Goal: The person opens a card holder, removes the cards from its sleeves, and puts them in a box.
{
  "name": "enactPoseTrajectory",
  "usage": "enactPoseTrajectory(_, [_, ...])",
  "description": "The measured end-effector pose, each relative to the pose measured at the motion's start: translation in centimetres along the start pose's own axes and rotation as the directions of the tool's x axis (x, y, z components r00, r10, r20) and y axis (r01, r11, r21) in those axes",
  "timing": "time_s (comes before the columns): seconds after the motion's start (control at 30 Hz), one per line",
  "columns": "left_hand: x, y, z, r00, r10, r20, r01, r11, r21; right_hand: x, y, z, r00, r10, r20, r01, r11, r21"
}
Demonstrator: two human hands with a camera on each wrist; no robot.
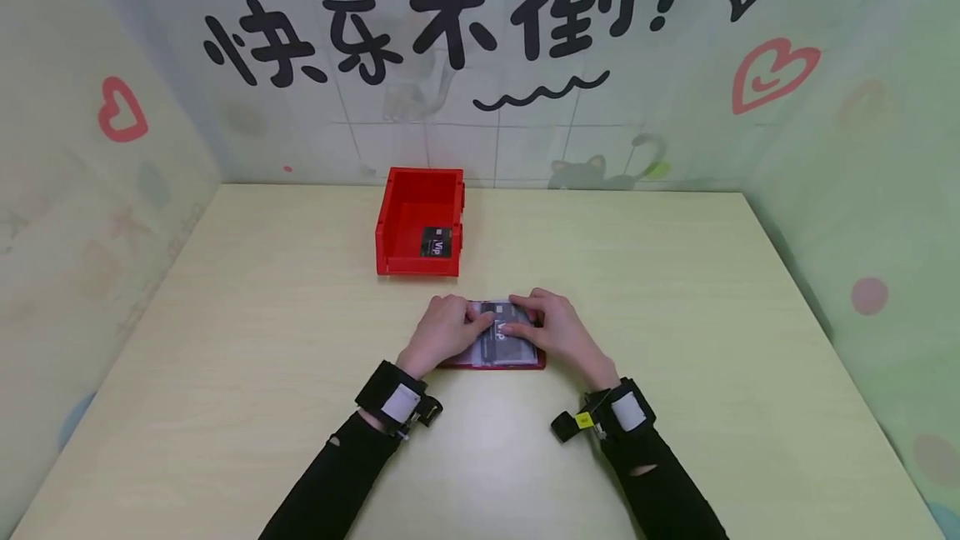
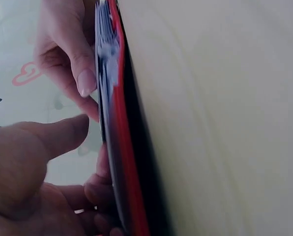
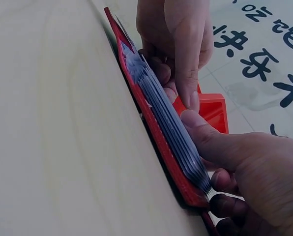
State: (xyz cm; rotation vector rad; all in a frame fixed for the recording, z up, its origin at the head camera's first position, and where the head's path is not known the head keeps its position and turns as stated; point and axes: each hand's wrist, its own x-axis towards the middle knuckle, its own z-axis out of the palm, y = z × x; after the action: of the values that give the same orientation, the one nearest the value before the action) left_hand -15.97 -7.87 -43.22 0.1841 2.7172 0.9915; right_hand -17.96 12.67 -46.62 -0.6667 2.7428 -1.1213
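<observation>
A red card holder (image 1: 491, 366) with clear sleeves lies open on the table (image 1: 675, 315) in front of me. A black VIP card (image 1: 497, 342) shows in its top sleeve between my hands. My left hand (image 1: 442, 327) holds the left side, its fingers curled at the sleeves (image 2: 107, 73) and its thumb (image 2: 53, 135) raised above them. My right hand (image 1: 558, 332) pinches the sleeve stack (image 3: 171, 128), with the thumb (image 3: 210, 140) on top and the fingers curled at the edge. The holder's underside is hidden.
A red open bin (image 1: 390, 223) stands just beyond the holder, with a second black VIP card (image 1: 437, 242) in it. Its corner (image 3: 213, 110) shows past the hands in the right wrist view. Printed walls close the table on three sides.
</observation>
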Motion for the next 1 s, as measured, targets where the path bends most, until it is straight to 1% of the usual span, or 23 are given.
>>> enactPoseTrajectory(0.07, [0.0,0.1,0.2,1.000,0.012,-0.012,-0.012,0.999,0.042,0.0,0.0,0.0,1.000,-0.001,-0.002,0.001,1.000,-0.002])
enactPoseTrajectory(0.13, [0.0,0.1,0.3,1.000,0.012,-0.017,-0.011,0.998,0.062,-0.1,0.0,0.0,1.000,0.003,-0.002,-0.003,1.000,-0.003])
enactPoseTrajectory(0.23, [0.1,0.2,0.3,1.000,-0.007,-0.009,0.008,0.999,0.053,-0.1,-0.2,-0.1,1.000,0.012,-0.002,-0.012,1.000,0.007])
enactPoseTrajectory(0.33, [0.2,0.2,0.0,0.999,-0.029,0.017,0.029,0.999,0.034,-0.1,-0.3,0.0,1.000,0.013,-0.002,-0.013,1.000,0.014])
enactPoseTrajectory(0.47, [0.3,0.1,-0.5,0.994,-0.085,0.062,0.084,0.996,0.016,-0.1,-0.2,0.1,1.000,0.011,-0.009,-0.011,1.000,0.009])
enactPoseTrajectory(0.6, [0.4,-0.1,-1.1,0.981,-0.165,0.102,0.167,0.986,-0.011,-0.1,-0.2,0.2,1.000,0.015,-0.015,-0.015,1.000,0.007])
enactPoseTrajectory(0.7, [0.4,-0.3,-1.6,0.970,-0.205,0.130,0.213,0.976,-0.046,-0.1,-0.3,0.2,1.000,0.014,-0.021,-0.014,1.000,0.006])
enactPoseTrajectory(0.87, [0.4,-0.7,-2.5,0.966,-0.197,0.171,0.213,0.973,-0.085,-0.1,-0.4,0.2,1.000,0.002,-0.026,-0.002,1.000,0.010])
enactPoseTrajectory(1.0, [0.4,-1.1,-3.2,0.964,-0.193,0.182,0.215,0.970,-0.110,-0.3,-0.5,0.1,1.000,0.002,-0.025,-0.002,1.000,0.007])
